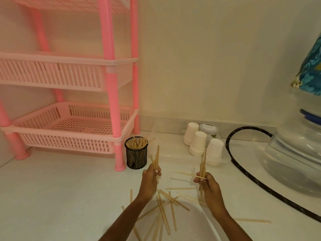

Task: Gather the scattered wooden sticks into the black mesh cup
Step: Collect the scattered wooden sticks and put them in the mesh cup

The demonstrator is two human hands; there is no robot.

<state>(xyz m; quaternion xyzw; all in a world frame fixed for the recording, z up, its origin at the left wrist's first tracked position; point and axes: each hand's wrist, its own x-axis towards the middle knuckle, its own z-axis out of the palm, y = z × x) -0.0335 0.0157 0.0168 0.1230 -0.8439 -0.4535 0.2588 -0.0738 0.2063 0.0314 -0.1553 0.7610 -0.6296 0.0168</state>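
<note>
While both hands hang above the white tabletop (52, 197), each one grips its own clutch of wooden sticks.

Left hand (150, 179): fingers curled round the left bundle (157, 159), a few sticks held upright with tips toward 12 o'clock.

Right hand (208, 185): fingers and thumb closed on the right bundle (202, 164), also upright; one stick lies crosswise at the thumb.

Black mesh cup (136, 153): upright on the tabletop at 11 o'clock from the left hand, near it but not touching. It stands just beside the front leg of the pink rack (111, 84). Many sticks are already in it, their ends fanning above the rim.

Loose sticks (166, 206): flat on the tabletop, crossed over one another, mostly at 6 o'clock between the two wrists. A few more lie between the hands. One lone stick (251, 220) lies at 4 o'clock from the right hand, well apart from the pile.

Surroundings: white paper cups (198, 143), upside down in three stacks, at 12 o'clock from the right hand; a grey-lidded jar (208, 130) behind them. A black hose (243, 173) curves across at 3 o'clock, running up to a clear water bottle (295, 153) at the right edge.
</note>
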